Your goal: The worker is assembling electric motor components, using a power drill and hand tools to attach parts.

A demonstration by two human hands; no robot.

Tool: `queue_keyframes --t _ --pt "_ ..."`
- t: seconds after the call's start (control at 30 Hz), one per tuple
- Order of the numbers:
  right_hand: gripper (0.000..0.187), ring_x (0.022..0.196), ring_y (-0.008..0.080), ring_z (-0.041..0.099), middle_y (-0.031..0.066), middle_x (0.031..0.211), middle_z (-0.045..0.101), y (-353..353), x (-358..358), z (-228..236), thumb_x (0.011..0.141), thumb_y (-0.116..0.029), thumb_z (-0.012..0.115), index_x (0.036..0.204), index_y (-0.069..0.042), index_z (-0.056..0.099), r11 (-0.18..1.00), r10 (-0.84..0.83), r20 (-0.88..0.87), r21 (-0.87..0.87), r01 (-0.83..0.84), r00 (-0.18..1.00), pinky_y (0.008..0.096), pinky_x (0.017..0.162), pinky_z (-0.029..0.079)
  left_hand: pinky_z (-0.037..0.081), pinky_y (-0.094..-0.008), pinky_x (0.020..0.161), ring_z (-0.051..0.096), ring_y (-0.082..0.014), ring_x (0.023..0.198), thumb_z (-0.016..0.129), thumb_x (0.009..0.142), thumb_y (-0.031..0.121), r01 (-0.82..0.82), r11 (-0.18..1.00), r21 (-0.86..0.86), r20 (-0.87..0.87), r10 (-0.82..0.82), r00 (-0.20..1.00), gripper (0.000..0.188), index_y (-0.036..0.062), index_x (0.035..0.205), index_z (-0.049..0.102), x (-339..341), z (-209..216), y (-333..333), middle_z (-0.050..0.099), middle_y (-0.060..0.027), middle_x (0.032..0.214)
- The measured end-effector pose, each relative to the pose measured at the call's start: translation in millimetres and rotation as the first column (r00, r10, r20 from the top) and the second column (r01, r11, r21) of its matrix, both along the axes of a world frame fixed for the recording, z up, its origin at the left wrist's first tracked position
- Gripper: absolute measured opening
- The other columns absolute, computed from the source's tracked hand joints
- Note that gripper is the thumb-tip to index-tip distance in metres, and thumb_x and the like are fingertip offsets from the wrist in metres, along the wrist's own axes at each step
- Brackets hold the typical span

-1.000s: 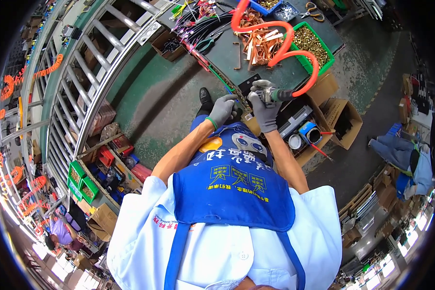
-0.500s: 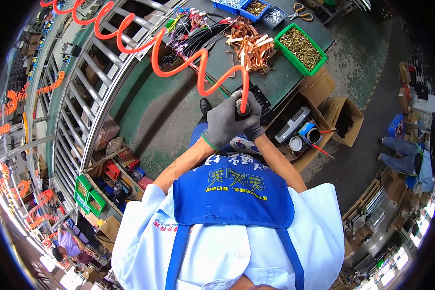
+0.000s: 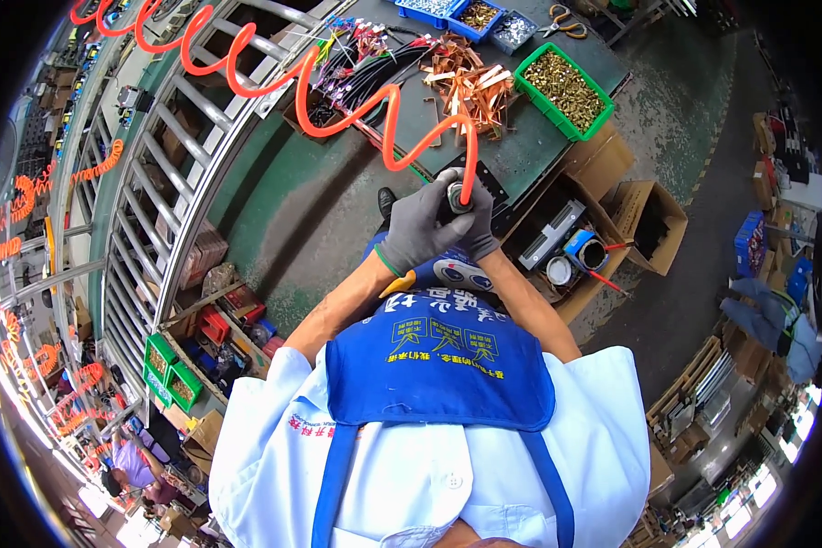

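My left hand (image 3: 418, 230) and my right hand (image 3: 479, 228), both in grey work gloves, are closed together around an upright air tool (image 3: 457, 197). Only its round top end shows; the gloves hide the rest, so I cannot tell its exact kind. From that end a coiled orange air hose (image 3: 390, 128) rises and stretches off to the upper left. The tool is held in front of my blue apron (image 3: 438, 384), next to the near edge of a dark green workbench (image 3: 530, 169). A black plate (image 3: 491, 187) lies on the bench just beyond my right hand.
On the bench lie copper strips (image 3: 470, 87), cables (image 3: 361, 73), a green bin of brass fasteners (image 3: 564, 94), blue parts bins (image 3: 477, 16) and scissors (image 3: 564, 23). Open cardboard boxes (image 3: 650, 224) stand at right. A roller conveyor (image 3: 169, 173) runs along the left.
My hands stay around the air tool, with the left thumb shifted slightly across it. The hose's lower end has moved slightly right. At far right, a background person has shifted.
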State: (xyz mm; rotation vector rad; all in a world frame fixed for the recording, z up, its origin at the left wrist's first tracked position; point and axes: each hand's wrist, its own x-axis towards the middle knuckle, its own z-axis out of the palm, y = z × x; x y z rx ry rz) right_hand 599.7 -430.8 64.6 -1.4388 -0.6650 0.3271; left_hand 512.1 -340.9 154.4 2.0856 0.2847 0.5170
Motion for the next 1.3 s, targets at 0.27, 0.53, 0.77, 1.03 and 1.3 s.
queue_keyframes --t 0.27,0.53,0.77,1.03,1.3 --pt "0.028 0.072 0.0115 0.061 0.0046 0.086 0.061 -5.2 14.0 -2.1 0.076 0.008 0.061 0.103 -0.002 0.059 0.999 -0.039 -0.239 0.025 0.046 0.97 0.0259 0.064 0.053 0.05 -0.0337 0.081 0.066 -0.0222 0.089 0.06 0.087 0.027 -0.41 0.755 -0.511 -0.572 0.057 0.818 0.036 -0.0011 0.108 0.067 -25.9 -122.0 25.0 0.069 -0.0174 0.092" --pt "0.028 0.084 0.0112 0.06 0.0049 0.095 0.061 -1.6 8.1 7.6 0.075 0.008 0.061 0.1 -0.003 0.059 1.0 0.014 -0.252 0.018 -0.01 0.968 0.0258 0.076 0.052 0.051 -0.0354 0.077 0.067 -0.0239 0.08 0.062 0.086 0.031 -0.246 0.752 -0.611 -0.508 -0.134 0.851 0.038 -0.0028 0.102 0.07 4.5 -212.5 -21.1 0.071 -0.0172 0.088" --pt "0.034 0.084 0.0126 0.06 0.0051 0.096 0.06 -5.8 6.4 -5.6 0.075 0.01 0.061 0.106 -0.003 0.056 0.991 0.135 0.13 -0.009 -0.135 0.982 0.0271 0.078 0.051 0.05 -0.0374 0.069 0.066 -0.0223 0.073 0.064 0.083 0.031 -0.257 0.702 -0.664 -0.438 -0.087 0.895 0.037 -0.0028 0.096 0.07 16.2 -220.2 -25.3 0.069 -0.017 0.08" --pt "0.035 0.086 0.0135 0.061 0.0074 0.099 0.061 -8.3 12.8 2.4 0.076 0.01 0.06 0.108 -0.001 0.055 0.995 0.098 -0.017 0.0 -0.098 0.995 0.0286 0.079 0.053 0.044 -0.0298 0.058 0.051 -0.0073 0.068 0.058 0.093 0.028 -0.314 0.715 -0.625 -0.498 -0.055 0.865 0.033 -0.0036 0.09 0.068 18.3 -191.4 -23.9 0.062 -0.0018 0.072" --pt "0.034 0.086 0.0137 0.062 0.0079 0.098 0.061 -10.0 8.3 18.0 0.078 0.011 0.06 0.109 -0.001 0.055 0.999 0.0 -0.147 0.044 0.006 0.989 0.0283 0.078 0.055 0.044 -0.0321 0.061 0.055 -0.0142 0.066 0.058 0.094 0.031 -0.273 0.753 -0.598 -0.459 -0.042 0.888 0.033 -0.0014 0.092 0.067 15.8 -199.1 -18.9 0.061 -0.0077 0.072"
